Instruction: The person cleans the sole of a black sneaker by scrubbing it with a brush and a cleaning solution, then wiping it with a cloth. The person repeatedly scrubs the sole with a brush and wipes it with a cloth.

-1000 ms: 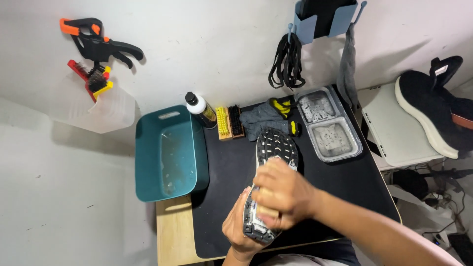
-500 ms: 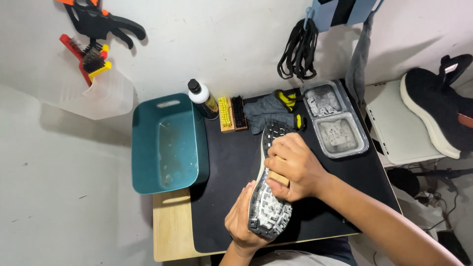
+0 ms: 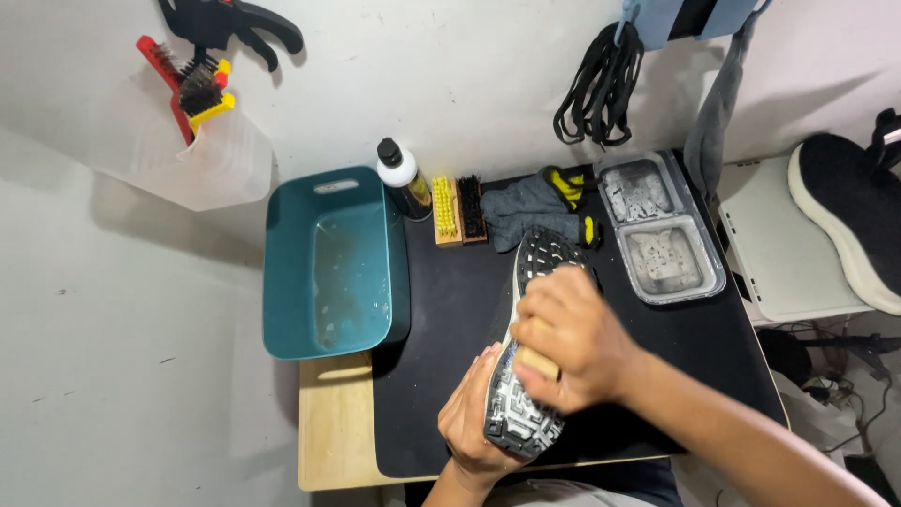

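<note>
Dark sneaker with grey-patterned sole [image 3: 526, 376] sole-up over black mat [image 3: 450, 310], long axis running away from person. Left hand [image 3: 472, 422] cups heel end from left. Right hand [image 3: 572, 338] closed around wooden-backed brush [image 3: 537, 361], pressed mid-sole.

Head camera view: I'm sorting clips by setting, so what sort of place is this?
Probably a small home shoe-cleaning bench. The right hand scrubs a shoe sole over a black mat, beside a teal water tub, brushes and a cleaner bottle.
</note>
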